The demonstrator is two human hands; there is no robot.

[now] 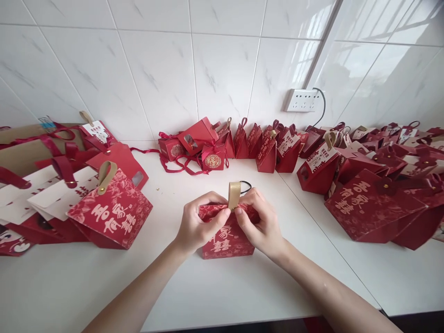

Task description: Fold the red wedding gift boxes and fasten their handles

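A red gift box (227, 247) with pale lettering stands upright on the white table in front of me. My left hand (203, 224) pinches its top edge from the left, thumb on the front face and fingers behind. From the other side my right hand (260, 222) grips the same edge, its thumb close to the left one. Between the two thumbs a gold strap loop (234, 194) rises from the top of the box. Behind my right fingers shows a thin black cord (247, 186). The fingertips at the back are hidden by the box.
Several red gift boxes with handles (114, 208) crowd the left side. Another large group of boxes (367, 203) fills the right. Along the tiled wall stand smaller boxes with ribbons (213, 157). A power socket (301, 100) is on the wall.
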